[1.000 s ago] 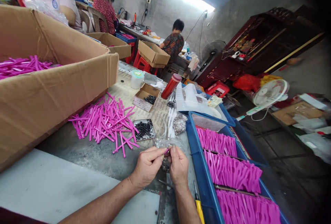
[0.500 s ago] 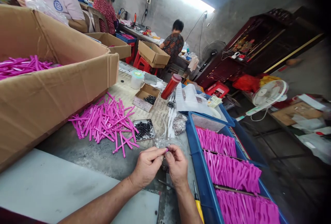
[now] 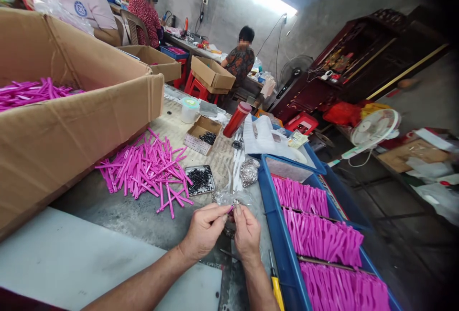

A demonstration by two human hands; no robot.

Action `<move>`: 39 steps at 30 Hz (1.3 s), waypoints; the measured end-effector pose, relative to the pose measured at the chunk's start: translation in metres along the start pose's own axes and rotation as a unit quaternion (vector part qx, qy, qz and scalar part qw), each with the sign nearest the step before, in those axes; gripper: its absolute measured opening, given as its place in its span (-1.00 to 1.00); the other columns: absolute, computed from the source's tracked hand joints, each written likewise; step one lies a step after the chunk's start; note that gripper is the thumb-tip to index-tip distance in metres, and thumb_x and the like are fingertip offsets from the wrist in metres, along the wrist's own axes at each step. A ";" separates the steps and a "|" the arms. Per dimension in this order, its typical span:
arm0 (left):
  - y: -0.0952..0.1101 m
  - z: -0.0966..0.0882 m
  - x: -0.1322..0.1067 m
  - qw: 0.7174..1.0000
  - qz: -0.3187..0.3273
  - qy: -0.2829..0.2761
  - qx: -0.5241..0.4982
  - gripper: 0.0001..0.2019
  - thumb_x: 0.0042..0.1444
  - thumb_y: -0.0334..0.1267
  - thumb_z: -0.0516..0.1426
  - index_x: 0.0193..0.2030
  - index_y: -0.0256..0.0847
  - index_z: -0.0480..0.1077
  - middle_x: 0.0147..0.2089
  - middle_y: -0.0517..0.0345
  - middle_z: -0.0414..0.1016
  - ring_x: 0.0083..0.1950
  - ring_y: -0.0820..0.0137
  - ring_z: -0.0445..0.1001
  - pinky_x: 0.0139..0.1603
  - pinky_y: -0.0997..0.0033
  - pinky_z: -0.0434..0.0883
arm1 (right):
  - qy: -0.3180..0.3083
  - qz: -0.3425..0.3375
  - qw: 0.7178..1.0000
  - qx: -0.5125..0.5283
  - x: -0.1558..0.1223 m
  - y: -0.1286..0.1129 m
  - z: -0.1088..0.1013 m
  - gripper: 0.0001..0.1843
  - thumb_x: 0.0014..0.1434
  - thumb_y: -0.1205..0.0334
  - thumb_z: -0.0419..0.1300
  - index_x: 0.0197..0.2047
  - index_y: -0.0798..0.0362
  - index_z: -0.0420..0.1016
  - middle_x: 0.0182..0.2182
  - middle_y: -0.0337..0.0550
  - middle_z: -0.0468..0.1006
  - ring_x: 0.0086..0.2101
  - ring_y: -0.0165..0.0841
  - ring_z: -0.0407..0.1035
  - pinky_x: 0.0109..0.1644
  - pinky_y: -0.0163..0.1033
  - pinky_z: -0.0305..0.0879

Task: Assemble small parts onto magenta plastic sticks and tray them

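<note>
With left hand [image 3: 206, 229] and right hand [image 3: 248, 230] nearly meeting, pinches a slim magenta plastic piece [image 3: 230, 210] in left fingertips; cannot tell whether gripped by the right. Above the grey worktable [image 3: 143, 220], apparently mid-fitting; probably calls next for steady alignment.

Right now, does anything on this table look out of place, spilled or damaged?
One small black disc lies alone on the table near the large cardboard box, apart from the black parts gathered in the small tray. The pink strips lie in a jumbled heap, and no damage is evident.
</note>
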State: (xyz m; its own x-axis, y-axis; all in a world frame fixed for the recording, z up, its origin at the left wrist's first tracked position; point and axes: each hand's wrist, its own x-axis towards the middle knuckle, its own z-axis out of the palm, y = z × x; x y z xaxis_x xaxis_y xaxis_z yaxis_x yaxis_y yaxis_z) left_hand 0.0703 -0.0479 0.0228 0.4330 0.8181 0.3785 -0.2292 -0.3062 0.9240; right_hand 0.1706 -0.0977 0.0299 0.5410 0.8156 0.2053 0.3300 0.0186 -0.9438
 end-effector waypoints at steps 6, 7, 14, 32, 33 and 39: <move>0.000 0.000 0.000 1.000 -0.003 0.000 0.008 -0.75 -0.02 -0.46 0.00 -0.27 -0.28 0.47 -0.57 0.18 0.28 -0.55 0.51 0.25 -0.63 0.60 0.23 | -0.002 -0.001 0.998 0.062 0.001 0.006 -0.001 -0.85 -0.02 0.17 0.10 -0.44 0.09 0.31 -0.60 -0.31 0.26 -0.57 -0.49 0.13 -0.52 -0.39 0.09; 0.000 0.000 0.000 1.000 -0.002 -0.003 0.009 -0.75 -0.02 -0.46 0.00 -0.27 -0.28 0.47 -0.57 0.18 0.27 -0.55 0.52 0.25 -0.63 0.60 0.23 | -0.002 0.001 0.998 0.065 0.000 0.006 0.000 -0.86 -0.03 0.18 0.11 -0.45 0.09 0.31 -0.61 -0.32 0.25 -0.58 -0.49 0.12 -0.52 -0.40 0.09; 0.000 0.000 0.000 1.000 0.001 0.000 0.011 -0.76 -0.02 -0.47 0.00 -0.28 -0.30 0.47 -0.57 0.20 0.25 -0.57 0.53 0.23 -0.64 0.60 0.21 | -0.007 0.010 0.998 0.059 0.000 0.002 0.000 -0.79 0.01 0.15 0.06 -0.53 0.11 0.30 -0.65 -0.32 0.22 -0.60 -0.49 0.08 -0.55 -0.39 0.05; 0.003 -0.001 0.000 1.000 -0.001 -0.009 0.014 -0.74 -0.03 -0.47 -0.01 -0.26 -0.30 0.47 -0.57 0.19 0.29 -0.58 0.54 0.23 -0.59 0.58 0.25 | -0.006 0.013 0.998 0.063 -0.001 0.002 0.003 -0.79 0.02 0.16 0.05 -0.53 0.10 0.28 -0.66 -0.34 0.19 -0.61 -0.51 0.06 -0.56 -0.42 0.07; 0.002 -0.001 0.000 1.000 0.000 -0.008 0.012 -0.74 -0.03 -0.47 -0.01 -0.27 -0.31 0.47 -0.56 0.18 0.29 -0.58 0.54 0.23 -0.59 0.58 0.25 | -0.011 0.016 0.998 0.063 -0.001 0.002 0.003 -0.76 0.04 0.15 0.03 -0.56 0.11 0.27 -0.68 -0.35 0.16 -0.63 -0.52 0.04 -0.58 -0.42 0.04; 0.001 -0.001 0.000 1.000 -0.005 -0.009 0.011 -0.75 -0.02 -0.46 -0.01 -0.28 -0.31 0.47 -0.58 0.19 0.27 -0.58 0.53 0.23 -0.59 0.58 0.25 | 0.009 0.005 0.997 0.075 -0.002 0.004 0.002 -0.85 -0.04 0.19 0.11 -0.41 0.11 0.31 -0.56 -0.28 0.31 -0.53 -0.47 0.17 -0.47 -0.38 0.15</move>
State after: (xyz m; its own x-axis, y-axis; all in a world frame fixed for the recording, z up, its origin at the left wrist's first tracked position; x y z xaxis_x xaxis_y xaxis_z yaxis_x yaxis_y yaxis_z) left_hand 0.0697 -0.0476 0.0239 0.4502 0.8128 0.3696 -0.2046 -0.3090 0.9288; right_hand 0.1693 -0.0974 0.0250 0.5574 0.8060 0.1989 0.2057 0.0980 -0.9737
